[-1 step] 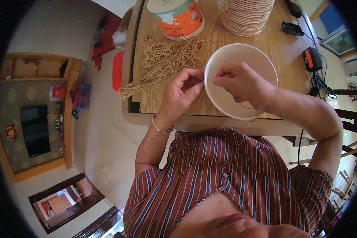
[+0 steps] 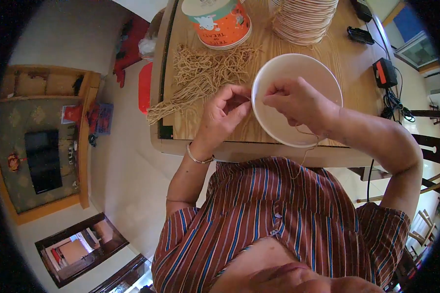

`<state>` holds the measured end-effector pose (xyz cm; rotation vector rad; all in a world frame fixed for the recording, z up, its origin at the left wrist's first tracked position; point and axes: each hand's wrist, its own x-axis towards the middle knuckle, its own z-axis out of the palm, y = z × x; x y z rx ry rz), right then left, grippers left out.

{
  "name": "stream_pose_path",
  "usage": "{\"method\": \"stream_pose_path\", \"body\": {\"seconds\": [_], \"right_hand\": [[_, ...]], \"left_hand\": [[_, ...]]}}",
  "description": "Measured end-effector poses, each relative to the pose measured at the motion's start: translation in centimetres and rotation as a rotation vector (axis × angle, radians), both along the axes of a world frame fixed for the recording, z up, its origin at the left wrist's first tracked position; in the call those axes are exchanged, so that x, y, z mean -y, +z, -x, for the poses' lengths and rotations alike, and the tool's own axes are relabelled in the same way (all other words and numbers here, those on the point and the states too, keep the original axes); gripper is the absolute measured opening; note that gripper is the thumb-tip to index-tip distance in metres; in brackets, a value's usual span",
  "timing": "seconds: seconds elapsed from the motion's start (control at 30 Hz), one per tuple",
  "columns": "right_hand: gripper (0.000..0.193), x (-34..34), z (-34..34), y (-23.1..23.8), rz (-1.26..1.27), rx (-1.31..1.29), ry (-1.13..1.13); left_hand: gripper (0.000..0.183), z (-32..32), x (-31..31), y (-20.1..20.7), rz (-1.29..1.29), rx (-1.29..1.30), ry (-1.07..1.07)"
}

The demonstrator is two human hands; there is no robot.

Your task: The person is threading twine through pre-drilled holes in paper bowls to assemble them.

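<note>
A white round tub (image 2: 327,80) stands at the table's near edge with its open mouth toward me. My left hand (image 2: 224,113) is at the tub's left rim, thumb and forefinger closed against the outer wall; what lies between those fingertips is too small to tell. Over the tub's mouth, my right hand (image 2: 298,100) pinches near the inside of the same rim. A thin tan twine (image 2: 305,157) runs from under the right hand, across the near rim and down onto my striped shirt. The pinched fingertips hide most of the twine's upper end.
A pile of cut tan twine (image 2: 205,73) lies left of the tub. Behind it sits an orange printed tub (image 2: 225,31), and a tall stack of pale rims (image 2: 305,22) rises at the back. A black-and-orange box (image 2: 385,73) with cables lies at the right edge.
</note>
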<state>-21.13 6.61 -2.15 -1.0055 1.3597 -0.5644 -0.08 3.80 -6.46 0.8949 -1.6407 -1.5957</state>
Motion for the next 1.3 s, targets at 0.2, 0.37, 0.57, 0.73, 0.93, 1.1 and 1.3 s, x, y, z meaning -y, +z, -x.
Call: {"method": "stream_pose_path", "body": {"seconds": [0.2,0.37,0.57,0.73,0.93,1.1,1.3], "right_hand": [[0.016,0.1,0.2,-0.5,0.005,0.034,0.013],[0.017,0.2,-0.1,0.2,-0.015,-0.032,0.005],[0.017,0.3,-0.2,-0.6,-0.016,-0.029,0.015],[0.025,0.6,-0.1,-1.2,0.029,-0.037,0.031],[0.025,0.6,-0.2,-1.1,0.036,0.007,0.041],[0.022,0.8,-0.5,-0.7,0.039,-0.005,0.037],[0.021,0.9,-0.3,-1.3,0.021,0.056,0.027]], "left_hand": [[0.020,-0.1,0.1,-0.6,0.001,-0.028,-0.010],[0.018,-0.1,0.2,-0.6,-0.005,-0.025,-0.006],[0.017,0.0,0.1,-0.5,0.020,0.018,0.006],[0.018,0.1,0.2,-0.6,0.050,0.048,0.024],[0.016,0.4,0.1,-1.0,0.103,0.087,0.081],[0.013,0.7,0.0,-0.9,0.227,0.158,0.133],[0.012,1.0,-0.1,-0.7,0.460,0.254,0.160]]}}
